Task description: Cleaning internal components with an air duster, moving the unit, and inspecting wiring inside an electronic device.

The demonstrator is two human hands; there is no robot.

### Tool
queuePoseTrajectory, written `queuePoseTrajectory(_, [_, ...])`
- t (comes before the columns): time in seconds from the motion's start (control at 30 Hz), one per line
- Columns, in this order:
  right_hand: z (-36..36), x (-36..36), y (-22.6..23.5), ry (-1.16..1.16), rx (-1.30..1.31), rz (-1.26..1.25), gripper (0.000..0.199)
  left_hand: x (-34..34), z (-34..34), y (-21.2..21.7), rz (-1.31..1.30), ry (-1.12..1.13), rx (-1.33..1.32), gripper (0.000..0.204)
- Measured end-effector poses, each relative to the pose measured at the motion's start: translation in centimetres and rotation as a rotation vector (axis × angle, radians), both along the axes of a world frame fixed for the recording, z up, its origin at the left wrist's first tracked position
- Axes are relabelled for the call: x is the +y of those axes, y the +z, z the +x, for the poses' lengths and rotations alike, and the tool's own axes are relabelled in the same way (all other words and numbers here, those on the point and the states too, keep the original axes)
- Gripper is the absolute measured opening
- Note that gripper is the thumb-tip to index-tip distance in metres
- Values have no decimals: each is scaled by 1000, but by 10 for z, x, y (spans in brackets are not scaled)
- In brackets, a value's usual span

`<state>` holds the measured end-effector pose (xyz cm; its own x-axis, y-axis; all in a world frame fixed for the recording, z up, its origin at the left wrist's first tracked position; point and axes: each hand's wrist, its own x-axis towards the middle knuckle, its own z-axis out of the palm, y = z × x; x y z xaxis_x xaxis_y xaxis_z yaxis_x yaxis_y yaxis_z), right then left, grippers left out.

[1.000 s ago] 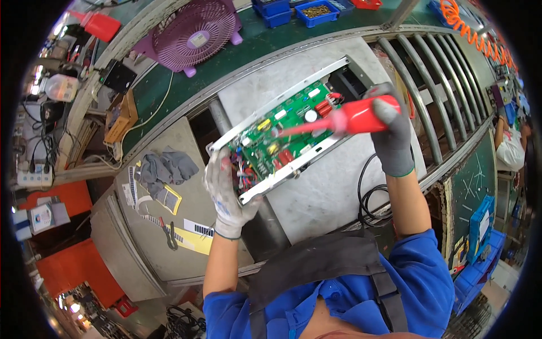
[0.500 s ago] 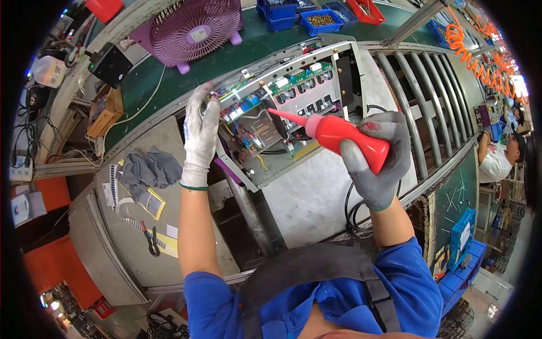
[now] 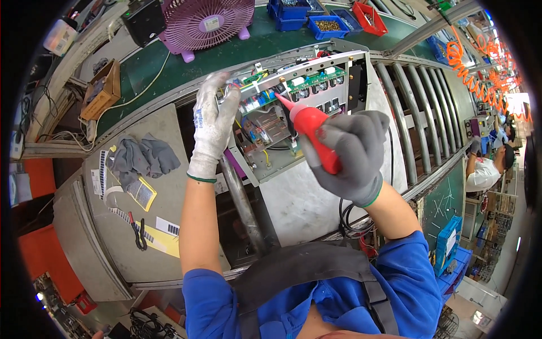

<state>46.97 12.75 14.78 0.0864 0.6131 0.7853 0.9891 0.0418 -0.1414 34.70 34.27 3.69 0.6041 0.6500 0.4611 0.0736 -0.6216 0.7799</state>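
My right hand [image 3: 353, 152], in a grey-coated glove, is wrapped round a red squeeze bottle [image 3: 316, 127]. Its thin nozzle slants up to the left, with the tip by blue parts on a circuit board [image 3: 258, 101]. That board sits inside an open metal chassis [image 3: 316, 65], which also carries green boards with black components along its far side. My left hand [image 3: 214, 113], in a whitish glove, rests at the chassis's left edge. Its thumb and fingers are bent over the frame there, and their tips are partly blurred. Inside the chassis a yellow wire [image 3: 267, 158] shows near the front.
Steel rollers [image 3: 415, 113] run to the right. At left on the grey bench lie a grey cloth [image 3: 144, 158] and pliers [image 3: 138, 233]. A purple fan [image 3: 212, 25] and blue bins of small parts [image 3: 328, 26] stand behind. Another person [image 3: 484, 172] is far right.
My right hand has turned and moved left, tipping the bottle steeper, and its nozzle tip now sits nearer the blue parts. The whole view has shifted slightly. My left hand stays at the chassis edge.
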Motion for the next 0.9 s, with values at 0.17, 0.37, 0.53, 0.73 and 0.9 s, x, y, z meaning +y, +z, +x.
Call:
queuePoseTrajectory(0.17, [-16, 5, 12, 40, 41, -12, 36, -1, -6, 1, -6, 26, 0, 42])
queuePoseTrajectory(0.37, [-12, 0, 1, 17, 237, 11, 38, -3, -5, 2, 9, 29, 12, 46])
queuePoseTrajectory(0.53, [-19, 6, -3, 51, 301, -11, 37, -4, -6, 5, 4, 24, 8, 45])
queuePoseTrajectory(0.73, [-15, 6, -8, 69, 272, 6, 35, 2, -5, -8, 76, 11, 21, 43])
queuePoseTrajectory(0.9, [-12, 3, -11, 82, 287, -1, 37, -4, -4, 8, -35, 25, 31, 44])
